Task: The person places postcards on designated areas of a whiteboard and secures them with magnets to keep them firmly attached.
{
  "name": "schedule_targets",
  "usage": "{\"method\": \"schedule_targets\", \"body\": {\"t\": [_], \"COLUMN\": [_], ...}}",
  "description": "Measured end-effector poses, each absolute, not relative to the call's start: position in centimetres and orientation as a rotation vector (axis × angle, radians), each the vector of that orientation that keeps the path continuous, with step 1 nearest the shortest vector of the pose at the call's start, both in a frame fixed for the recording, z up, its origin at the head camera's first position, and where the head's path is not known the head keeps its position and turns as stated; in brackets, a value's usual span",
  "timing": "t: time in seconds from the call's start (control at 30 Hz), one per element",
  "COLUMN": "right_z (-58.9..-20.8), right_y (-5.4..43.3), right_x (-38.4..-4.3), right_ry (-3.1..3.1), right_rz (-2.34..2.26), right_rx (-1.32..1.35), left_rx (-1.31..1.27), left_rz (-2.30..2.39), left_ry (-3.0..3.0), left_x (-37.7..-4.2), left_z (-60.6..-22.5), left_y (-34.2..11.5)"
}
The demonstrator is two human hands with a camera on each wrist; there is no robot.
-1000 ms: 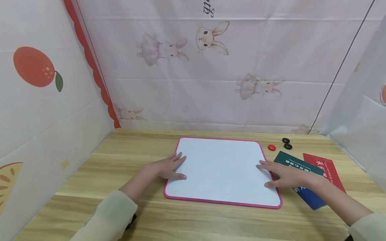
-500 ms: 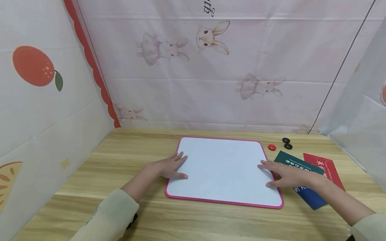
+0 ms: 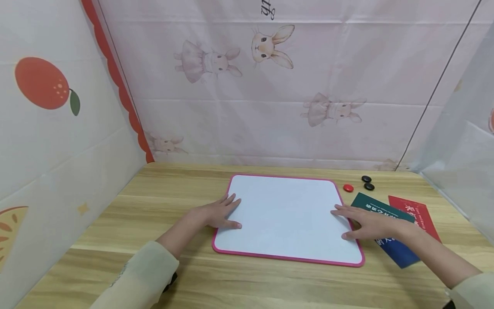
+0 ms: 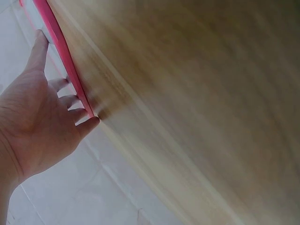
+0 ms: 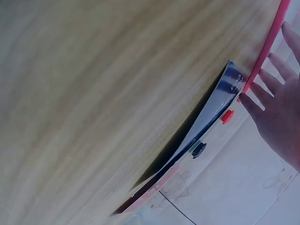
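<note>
A whiteboard with a pink frame lies flat on the wooden table. My left hand reaches over its left edge, fingers spread and fingertips on the white surface. In the left wrist view that hand shows its palm side, the thumb and fingers along the pink frame. Over the right edge my right hand rests the same way, its fingers straight and apart. The right wrist view has the right hand at the pink edge, with part of it cut off by the frame.
Right of the board, partly under the right arm, lie a green card, a blue card and a red card. Behind them sit a red round magnet and two black ones. Printed cloth walls enclose the table.
The whiteboard and both hands have shifted very slightly to the right in the head view. Hand poses stay the same, and the cards and magnets look unmoved.
</note>
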State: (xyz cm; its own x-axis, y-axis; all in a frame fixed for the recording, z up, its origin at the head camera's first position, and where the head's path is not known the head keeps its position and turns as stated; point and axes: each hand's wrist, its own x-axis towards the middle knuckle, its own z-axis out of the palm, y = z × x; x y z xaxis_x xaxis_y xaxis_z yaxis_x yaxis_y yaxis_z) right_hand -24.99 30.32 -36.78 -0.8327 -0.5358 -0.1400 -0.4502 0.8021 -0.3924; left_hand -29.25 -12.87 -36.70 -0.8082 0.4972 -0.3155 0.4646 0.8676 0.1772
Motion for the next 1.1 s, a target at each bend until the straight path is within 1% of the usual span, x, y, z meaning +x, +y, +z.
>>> {"method": "schedule_targets", "body": {"t": [0.33, 0.6, 0.9, 1.0, 1.1], "right_z": [-36.7, -36.9, -36.8, -36.7, -36.6], "right_y": [30.4, 30.3, 30.1, 30.0, 30.0], "right_x": [-25.0, -25.1, -24.9, -25.0, -24.9], "right_ry": [2.733, 2.732, 2.735, 2.743, 2.744], "right_rz": [-0.509, -0.517, -0.518, -0.514, -0.519], "right_rx": [-0.756, -0.747, -0.728, -0.735, -0.744], "left_rx": [0.72, 0.835, 0.729, 0.695, 0.759], "left_rz": [0.18, 0.641, 1.162, 1.216, 1.105], "left_ry": [2.676, 2.61, 2.611, 2.669, 2.786], "left_x": [-29.3, -30.0, -30.7, -31.0, -31.2], "left_z": [-36.7, -35.9, -35.7, -36.4, -37.4], "left_y": [-12.7, -12.3, -12.4, -12.8, -13.5]}}
